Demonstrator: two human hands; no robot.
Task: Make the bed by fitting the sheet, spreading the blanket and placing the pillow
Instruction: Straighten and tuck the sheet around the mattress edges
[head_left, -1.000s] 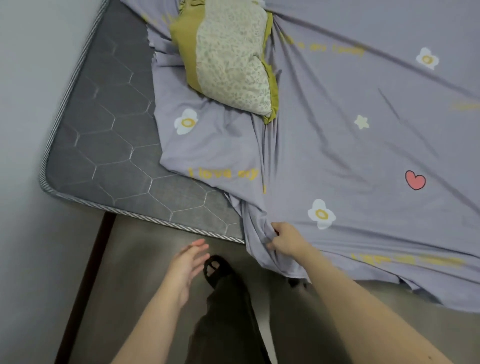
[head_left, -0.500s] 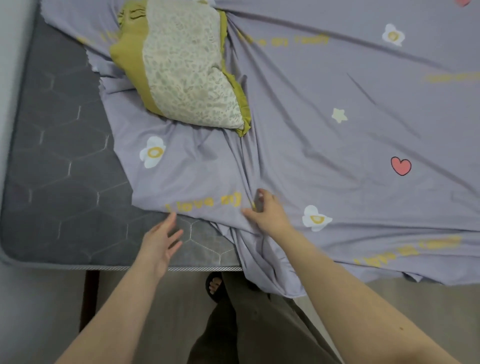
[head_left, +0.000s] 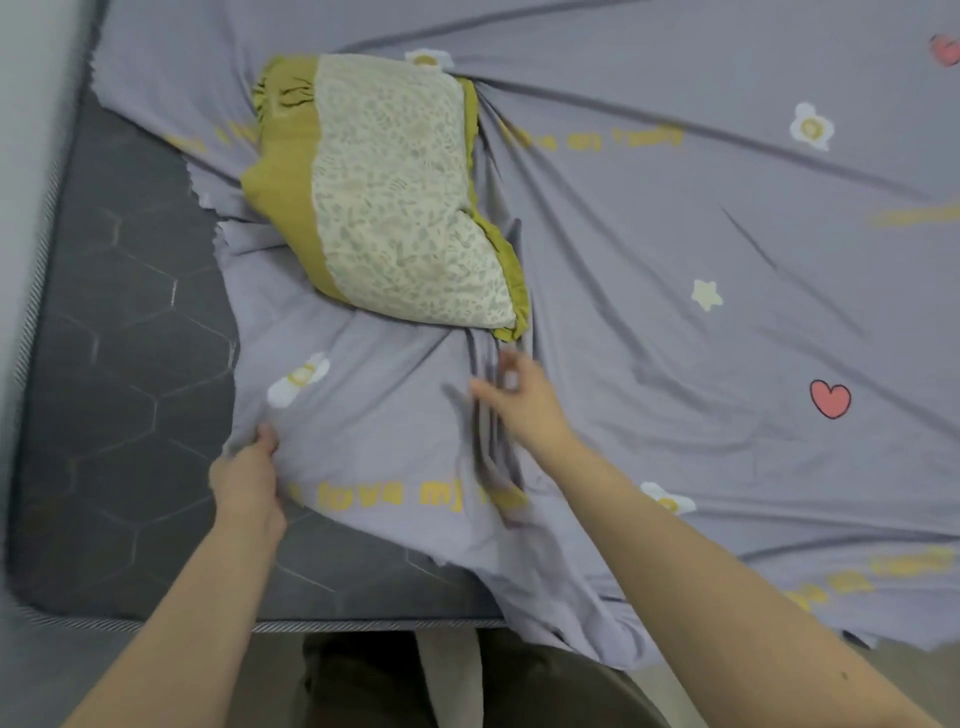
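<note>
Sheet (head_left: 649, 312) lies bunched on the bed, the mattress (head_left: 104, 415) bare at left. The left hand (head_left: 248, 480) has moved up to pinch its edge; the right hand (head_left: 524, 400), fingers loosely apart, has reached toward the pillow (head_left: 395, 197), so fitting is only beginning.

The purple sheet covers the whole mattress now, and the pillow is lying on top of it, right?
Not quite. The head view shows the sheet leaves the left part of the grey mattress bare. The pillow does lie on the sheet, and the left hand grips its edge.
</note>
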